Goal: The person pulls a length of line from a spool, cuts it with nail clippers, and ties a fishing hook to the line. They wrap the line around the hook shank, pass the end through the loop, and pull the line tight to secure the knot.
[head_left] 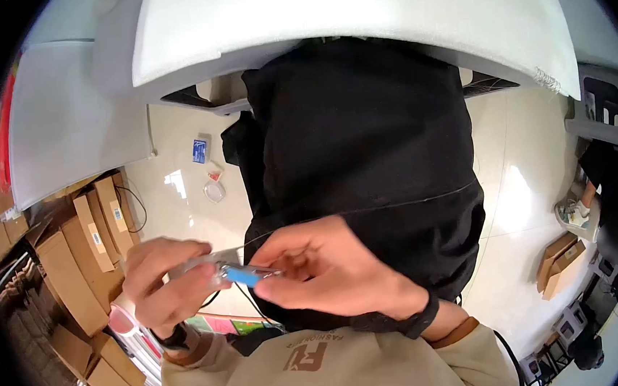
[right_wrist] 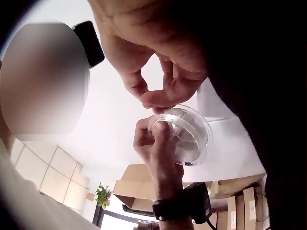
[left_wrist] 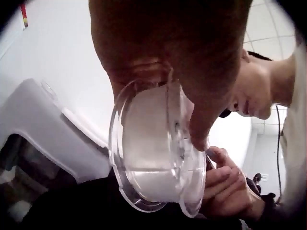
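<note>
A clear plastic spool with pale, translucent winding is gripped by my left hand, thumb and fingers round its rims. In the right wrist view the same spool stands tilted below my right hand. The thumb and fingertips of my right hand pinch together at the spool's edge, on a small thing that they mostly cover. A bright blue patch shows between the hands in the head view; what it belongs to is unclear.
Black cloth spreads over the lap. A white surface lies ahead. Cardboard boxes stand at left, another box at right. A blue box and a clear round item lie on the floor.
</note>
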The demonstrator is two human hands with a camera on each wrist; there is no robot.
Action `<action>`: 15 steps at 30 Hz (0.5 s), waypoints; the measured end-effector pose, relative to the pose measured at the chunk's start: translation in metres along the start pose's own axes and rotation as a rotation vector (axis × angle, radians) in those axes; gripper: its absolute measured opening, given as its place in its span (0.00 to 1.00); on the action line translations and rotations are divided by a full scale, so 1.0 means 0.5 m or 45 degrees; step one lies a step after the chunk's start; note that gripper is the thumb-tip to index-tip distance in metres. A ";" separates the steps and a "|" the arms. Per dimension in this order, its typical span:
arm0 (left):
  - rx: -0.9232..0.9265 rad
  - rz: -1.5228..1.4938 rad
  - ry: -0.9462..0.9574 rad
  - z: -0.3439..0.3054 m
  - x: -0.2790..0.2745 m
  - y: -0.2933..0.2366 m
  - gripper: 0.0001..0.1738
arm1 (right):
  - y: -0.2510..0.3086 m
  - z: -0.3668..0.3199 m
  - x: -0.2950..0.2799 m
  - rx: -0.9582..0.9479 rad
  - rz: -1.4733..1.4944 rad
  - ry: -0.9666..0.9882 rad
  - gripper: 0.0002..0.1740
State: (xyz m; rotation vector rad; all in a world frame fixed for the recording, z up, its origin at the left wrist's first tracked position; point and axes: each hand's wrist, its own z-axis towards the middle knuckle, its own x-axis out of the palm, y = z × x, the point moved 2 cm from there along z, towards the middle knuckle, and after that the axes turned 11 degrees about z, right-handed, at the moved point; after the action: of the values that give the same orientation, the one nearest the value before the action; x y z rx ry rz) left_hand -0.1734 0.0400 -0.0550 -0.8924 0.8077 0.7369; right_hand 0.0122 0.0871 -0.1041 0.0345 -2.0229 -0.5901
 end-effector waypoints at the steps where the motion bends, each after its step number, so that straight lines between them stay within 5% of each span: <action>1: -0.040 0.023 0.021 -0.014 -0.015 0.002 0.16 | -0.010 0.010 0.011 0.010 -0.011 0.016 0.07; 7: -0.288 0.358 0.200 -0.077 -0.059 0.005 0.17 | -0.083 0.074 0.037 0.074 0.047 0.076 0.08; 15: -0.291 0.242 0.280 -0.090 -0.095 0.008 0.17 | -0.117 0.089 0.039 0.288 -0.028 0.057 0.08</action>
State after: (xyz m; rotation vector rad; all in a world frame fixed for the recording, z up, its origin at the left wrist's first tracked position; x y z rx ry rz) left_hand -0.2129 -0.0076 -0.0339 -1.1262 1.0275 0.9214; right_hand -0.0474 0.0479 -0.1303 0.2039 -2.0393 -0.3680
